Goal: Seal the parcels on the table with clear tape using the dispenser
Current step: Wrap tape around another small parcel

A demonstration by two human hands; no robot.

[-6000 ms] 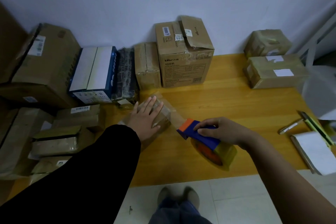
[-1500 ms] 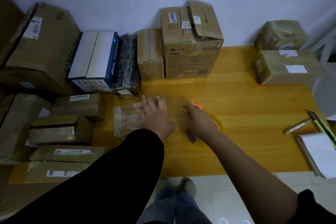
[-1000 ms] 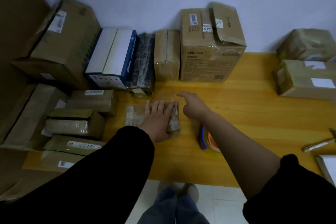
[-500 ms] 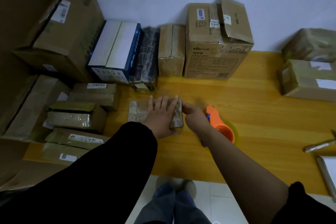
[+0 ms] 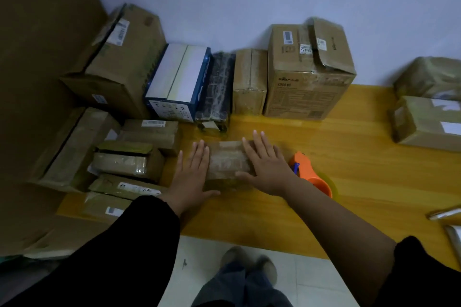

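Note:
A small brown parcel wrapped in clear tape lies on the yellow wooden table, in the middle. My left hand lies flat with straight fingers against its left end. My right hand lies flat with straight fingers over its right end. The orange and blue tape dispenser with its roll of clear tape rests on the table just right of my right hand, with no hand on it.
Cardboard boxes line the wall: a large one, a blue and white box, a tall brown box. Several taped parcels are stacked at the left. Two more parcels stand at the right. A pen lies near the right edge.
My right hand has let go of the dispenser, which now lies on the table, and has moved onto the parcel's right end. My left hand has slid to the parcel's left end.

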